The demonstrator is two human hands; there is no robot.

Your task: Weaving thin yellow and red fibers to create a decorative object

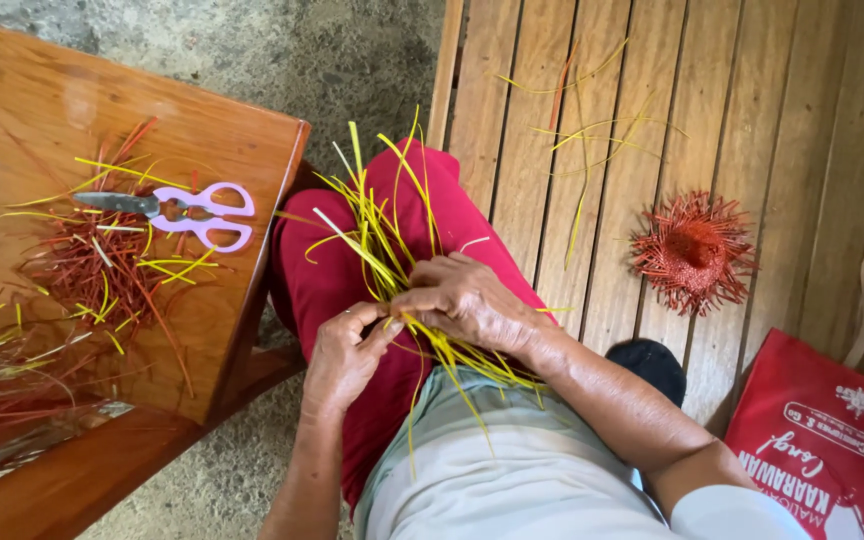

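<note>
We pinch the yellow strips [402,250] tight where both hands meet: left hand [344,357] closed under them, right hand [464,300] curled over them. To weave well, we judge each strip needs even tension, its loose ends fanning away above the right hand.

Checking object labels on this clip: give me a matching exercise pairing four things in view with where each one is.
Things:
1. lilac-handled metal scissors
2. round red woven straw piece
3. bundle of thin yellow straw strips
4. red printed bag

Places:
A. on the slatted wooden bench, apart from both hands
B. bottom right corner, on the bench
C. over the lap, gripped by the left hand and the right hand
D. on the brown wooden table among red and yellow offcuts

Pairs: 1-D, 2-A, 3-C, 4-B
</note>
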